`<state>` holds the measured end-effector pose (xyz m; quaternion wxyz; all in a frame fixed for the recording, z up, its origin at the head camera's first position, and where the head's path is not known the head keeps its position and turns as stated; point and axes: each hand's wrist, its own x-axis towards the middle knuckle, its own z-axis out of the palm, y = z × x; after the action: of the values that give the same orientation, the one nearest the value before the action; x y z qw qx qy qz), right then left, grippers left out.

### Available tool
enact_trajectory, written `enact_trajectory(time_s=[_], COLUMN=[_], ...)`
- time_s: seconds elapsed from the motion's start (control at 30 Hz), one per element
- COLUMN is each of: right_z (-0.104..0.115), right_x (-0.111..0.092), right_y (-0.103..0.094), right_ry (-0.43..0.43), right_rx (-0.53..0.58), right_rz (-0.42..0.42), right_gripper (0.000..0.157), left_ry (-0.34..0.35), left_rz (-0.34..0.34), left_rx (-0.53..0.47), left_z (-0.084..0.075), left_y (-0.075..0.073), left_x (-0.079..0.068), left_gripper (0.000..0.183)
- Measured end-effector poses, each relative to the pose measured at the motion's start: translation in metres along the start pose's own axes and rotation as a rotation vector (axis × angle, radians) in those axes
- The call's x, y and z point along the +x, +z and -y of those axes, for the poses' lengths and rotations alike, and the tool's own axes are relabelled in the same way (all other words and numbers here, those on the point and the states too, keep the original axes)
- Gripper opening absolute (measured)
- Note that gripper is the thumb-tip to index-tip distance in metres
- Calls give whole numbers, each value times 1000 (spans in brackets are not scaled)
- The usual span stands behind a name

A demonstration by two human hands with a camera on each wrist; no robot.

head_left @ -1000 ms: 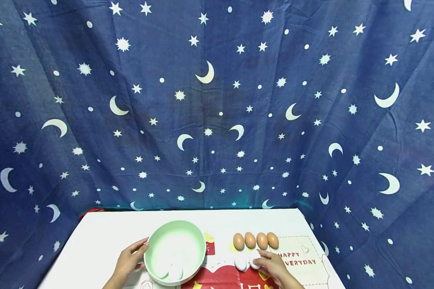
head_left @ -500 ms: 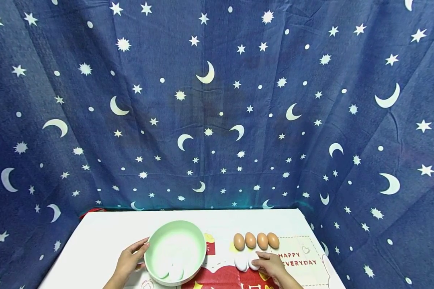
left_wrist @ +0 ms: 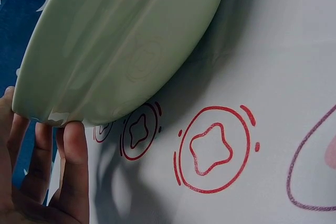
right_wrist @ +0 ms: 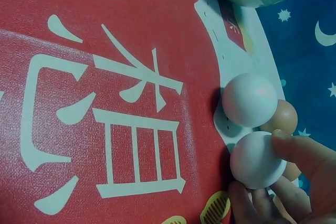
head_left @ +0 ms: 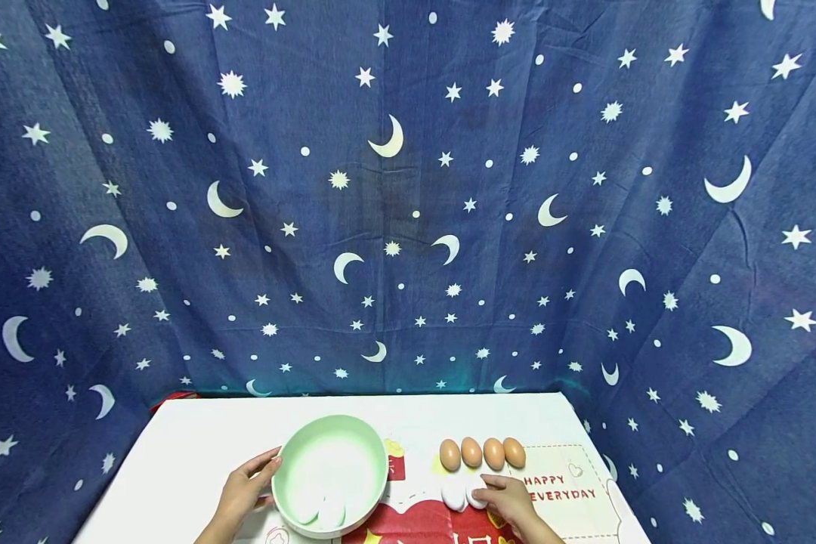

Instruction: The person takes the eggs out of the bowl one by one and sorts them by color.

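A pale green bowl point(head_left: 374, 447) stands on the table, with two white eggs point(head_left: 331, 515) inside at its near side. My left hand point(head_left: 242, 487) holds the bowl's left side; in the left wrist view its fingers point(left_wrist: 74, 145) bend against the bowl's edge. To the right, my right hand point(head_left: 513, 500) grips a white egg point(right_wrist: 255, 160) between thumb and fingers. Another white egg point(head_left: 452, 495) lies just left of it, close beside. Behind these, several brown eggs point(head_left: 471, 452) sit in a row.
The white table point(head_left: 197, 446) carries a printed cover with a red patch point(head_left: 418, 521) and a cream panel point(head_left: 564, 483) lettered in red. A dark blue curtain point(head_left: 408, 189) with moons and stars hangs behind and at both sides.
The right hand has shifted very slightly with the white egg, towards the other white egg. The left hand and the bowl look unmoved.
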<state>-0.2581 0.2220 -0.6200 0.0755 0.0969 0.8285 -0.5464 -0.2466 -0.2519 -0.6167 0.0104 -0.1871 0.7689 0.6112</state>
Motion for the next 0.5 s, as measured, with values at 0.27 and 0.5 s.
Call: enact_trajectory(time_s=[0.27, 0.5], right_z=[3, 7], right_x=[-1, -3], right_y=[2, 1], right_ry=[21, 7], right_rx=[-14, -35], right_rz=[-26, -32], right_gripper=[49, 48], left_ry=[9, 14], left_rz=[0, 2], left_rx=[-2, -4], left_z=[1, 1], left_y=[0, 0], left_x=[0, 0], left_gripper=[64, 66])
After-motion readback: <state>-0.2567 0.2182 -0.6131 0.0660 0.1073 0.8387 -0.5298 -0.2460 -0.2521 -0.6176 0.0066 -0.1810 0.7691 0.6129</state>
